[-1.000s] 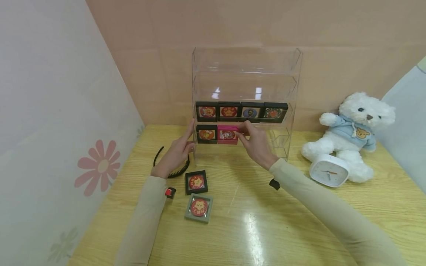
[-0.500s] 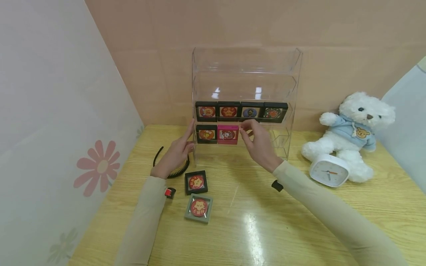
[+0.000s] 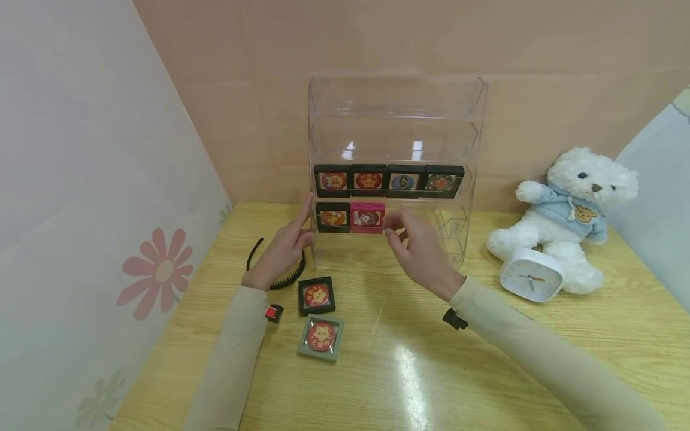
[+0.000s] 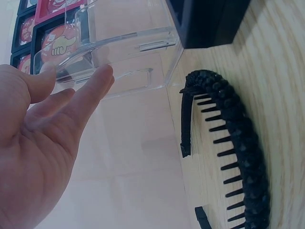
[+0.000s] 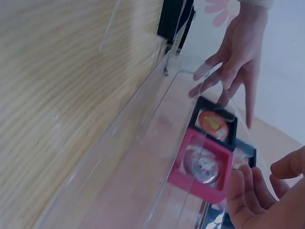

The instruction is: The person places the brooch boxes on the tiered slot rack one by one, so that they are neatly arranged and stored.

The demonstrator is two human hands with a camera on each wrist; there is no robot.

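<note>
A clear acrylic rack (image 3: 396, 146) with several tiers stands against the back wall. In its lower filled tier, a pink square frame (image 3: 368, 218) with a round badge sits right beside a black badge frame (image 3: 332, 218). My right hand (image 3: 423, 251) is just right of the pink frame, its fingers loosely bent and holding nothing. In the right wrist view those fingertips (image 5: 245, 183) lie near the pink frame's edge. My left hand (image 3: 280, 251) touches the rack's left side, fingers extended, as the left wrist view also shows at the clear side panel (image 4: 128, 40).
Several black badge frames (image 3: 369, 181) line the tier above. On the table lie a black frame (image 3: 316, 295), a grey-green frame (image 3: 321, 337) and a black toothed headband (image 4: 245, 143) near the left hand. A white teddy bear (image 3: 550, 233) and white clock (image 3: 532, 275) stand at right.
My right hand has let go of the pink frame and drawn back slightly right and down. The pink frame stays in the tier. My left hand keeps its place.
</note>
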